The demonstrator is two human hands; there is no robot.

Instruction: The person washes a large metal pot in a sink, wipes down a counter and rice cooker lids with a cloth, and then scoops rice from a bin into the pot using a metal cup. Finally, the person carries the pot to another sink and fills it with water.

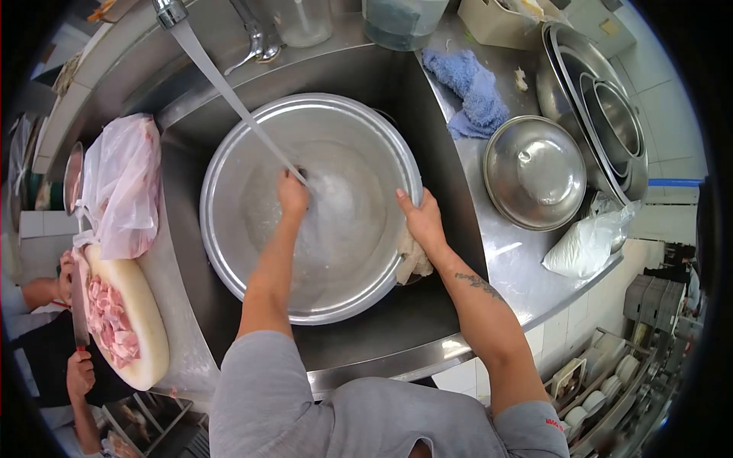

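Note:
A large round metal basin (252, 130) sits in the steel sink, with water pooled in its bottom. My left hand (292, 195) reaches inside it, fingers curled, right where the stream of water (244, 114) comes down. Something small and dark shows at those fingertips; I cannot tell what it is. On the basin's right side my right hand (422, 221) grips the rim, thumb on top and fingers round the outside. A beige cloth (412, 259) hangs just below that hand, against the basin's outer wall.
The tap (169, 12) runs at upper left. On the right counter are a blue cloth (473, 91), an upturned metal bowl (534, 172), stacked basins and a white bag (584, 248). At left, another person's hand holds a knife (79, 305) by cut meat (113, 324) and a plastic bag (122, 183).

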